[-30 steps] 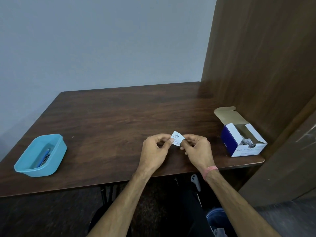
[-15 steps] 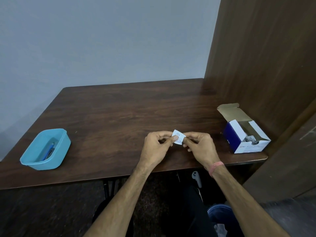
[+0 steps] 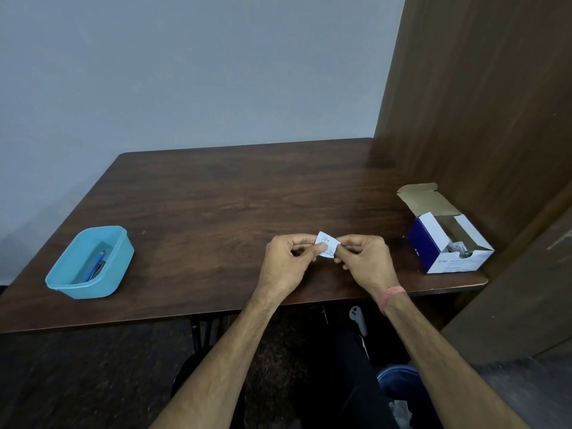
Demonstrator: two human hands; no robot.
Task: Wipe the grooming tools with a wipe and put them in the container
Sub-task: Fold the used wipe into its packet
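A small white wipe packet (image 3: 327,248) with blue print is pinched from both sides above the table's front edge. My left hand (image 3: 288,267) grips its left edge and my right hand (image 3: 366,263) grips its right edge. A light blue plastic container (image 3: 66,275) stands at the table's front left; several grooming tools (image 3: 97,265), one with a blue handle, lie inside it.
An open blue-and-white cardboard box (image 3: 448,253) of packets stands at the table's right edge, beside a wooden partition (image 3: 483,103). The dark wooden table (image 3: 235,199) meets a grey wall behind. A blue bin (image 3: 399,388) sits on the floor below.
Both hands stay on the packet, holding it in about the same spot. The view has shifted slightly, with the container and box a little further right in the frame.
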